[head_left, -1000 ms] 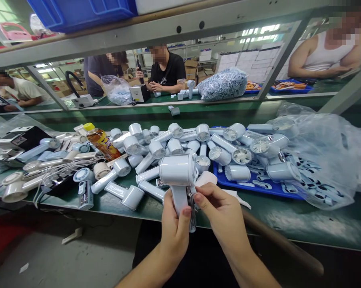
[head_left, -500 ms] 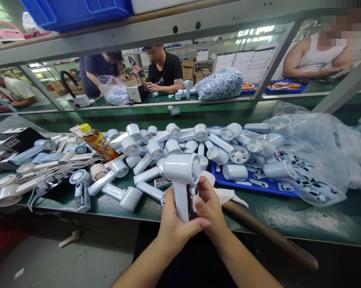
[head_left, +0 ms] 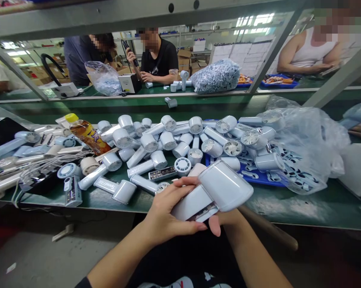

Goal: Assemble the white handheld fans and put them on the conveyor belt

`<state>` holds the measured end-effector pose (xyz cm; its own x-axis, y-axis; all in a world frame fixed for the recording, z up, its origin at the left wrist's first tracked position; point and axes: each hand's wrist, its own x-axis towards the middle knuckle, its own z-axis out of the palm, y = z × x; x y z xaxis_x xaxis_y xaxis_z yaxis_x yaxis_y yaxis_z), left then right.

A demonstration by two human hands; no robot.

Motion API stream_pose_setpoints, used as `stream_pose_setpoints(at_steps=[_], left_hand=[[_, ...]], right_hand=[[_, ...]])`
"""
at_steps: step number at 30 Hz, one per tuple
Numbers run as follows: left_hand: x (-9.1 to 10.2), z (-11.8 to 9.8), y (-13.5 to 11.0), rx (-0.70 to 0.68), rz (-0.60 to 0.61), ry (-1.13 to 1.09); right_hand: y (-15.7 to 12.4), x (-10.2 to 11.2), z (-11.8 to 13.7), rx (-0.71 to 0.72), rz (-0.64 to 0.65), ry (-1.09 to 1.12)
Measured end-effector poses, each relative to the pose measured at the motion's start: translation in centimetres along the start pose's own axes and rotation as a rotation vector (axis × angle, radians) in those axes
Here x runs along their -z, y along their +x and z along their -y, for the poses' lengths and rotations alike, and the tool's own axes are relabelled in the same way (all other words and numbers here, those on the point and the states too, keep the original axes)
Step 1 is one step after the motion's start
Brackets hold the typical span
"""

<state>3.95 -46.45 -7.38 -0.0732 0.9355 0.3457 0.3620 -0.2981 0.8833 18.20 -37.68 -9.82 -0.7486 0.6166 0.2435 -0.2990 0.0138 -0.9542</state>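
Note:
A pale blue handheld fan [head_left: 225,186] is between my two hands, its rounded head tilted up to the right. My left hand [head_left: 165,212] wraps round its handle, where an open gap shows some of the inside. My right hand [head_left: 228,217] is mostly hidden behind and below the fan head, with its thumb showing under the handle, and it too holds the fan. Just beyond lies a heap of similar fans [head_left: 168,141]. One fan with an exposed circuit board [head_left: 164,173] lies close to my left hand.
A blue tray [head_left: 264,180] and a clear plastic bag [head_left: 315,144] of small pale parts lie to the right. A drink bottle [head_left: 88,134] leans among the fans, near tangled white cables [head_left: 52,165]. A brown rod [head_left: 270,228] juts from the bench edge. People work across the bench.
The fan has turned from upright to tilted, its head now pointing right. My right hand has shifted from the handle's side to behind and below it. The view has moved slightly.

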Motion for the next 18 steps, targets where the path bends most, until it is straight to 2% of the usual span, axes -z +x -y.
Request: stream_pose_setpoints(at_steps=[2,3,6,11,15,18], left_hand=[[-0.1,0.1,-0.1,-0.017,-0.002,0.010],[-0.1,0.1,-0.2,-0.019,-0.011,0.010],[-0.4,0.0,-0.3,-0.024,-0.026,0.042],[-0.4,-0.6,-0.4,0.072,0.089,0.152],[-0.6,-0.6,-0.7,0.016,0.057,0.103],[-0.9,-0.5,-0.9,0.041,0.040,0.005]], right_hand=[[-0.1,0.5,0.3,-0.011,0.201,0.044],[-0.3,0.7,0.4,-0.017,0.250,0.056],[-0.6,0.6,-0.1,-0.041,0.220,0.084],[-0.7,-0.4,-0.5,-0.002,0.039,0.182],[-0.8,-0.5,0.2,-0.032,0.150,0.090],[-1.3,-0.2,0.2,-0.092,0.118,0.037]])
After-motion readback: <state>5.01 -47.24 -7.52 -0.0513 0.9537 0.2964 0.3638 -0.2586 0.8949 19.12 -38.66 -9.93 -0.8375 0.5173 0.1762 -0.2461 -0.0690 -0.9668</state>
